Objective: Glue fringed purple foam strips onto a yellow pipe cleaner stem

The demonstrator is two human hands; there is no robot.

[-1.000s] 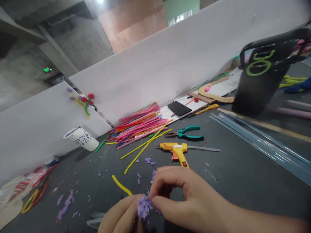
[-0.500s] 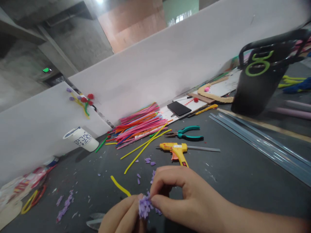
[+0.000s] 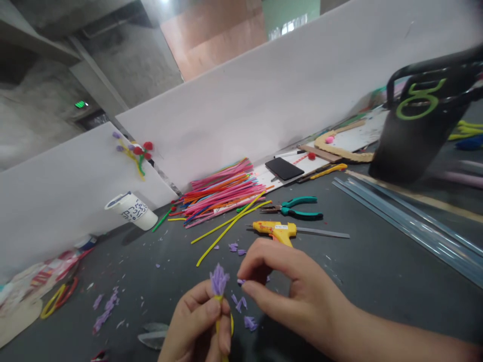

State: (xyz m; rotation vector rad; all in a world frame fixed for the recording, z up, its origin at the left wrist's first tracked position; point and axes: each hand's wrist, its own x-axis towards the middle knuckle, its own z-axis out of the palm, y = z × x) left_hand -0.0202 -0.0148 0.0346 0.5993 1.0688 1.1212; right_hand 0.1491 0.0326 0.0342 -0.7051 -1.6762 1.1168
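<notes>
My left hand [image 3: 202, 322] is closed round the yellow pipe-cleaner stem of a small flower [image 3: 219, 280], whose fuzzy purple head points up above the thumb. Just to its right, my right hand [image 3: 290, 286] pinches a tiny purple petal piece [image 3: 241, 282] between thumb and index finger, apart from the flower. Loose purple bits [image 3: 250, 323] lie on the dark table below and between the hands. Beyond the right hand is a yellow glue gun [image 3: 274, 229] with a glue stick in its back, partly covered by that hand.
Teal-handled pliers [image 3: 302, 208] lie behind the glue gun, near a heap of coloured pipe cleaners [image 3: 222, 191]. A white cup [image 3: 132, 211] stands at left, a phone [image 3: 284, 169] at the back. Clear sticks [image 3: 407, 226] and a large black container [image 3: 418, 130] occupy the right.
My left hand has turned the flower so its purple head points up, with the stem now below. My right hand has drawn slightly away from the flower to the right.
</notes>
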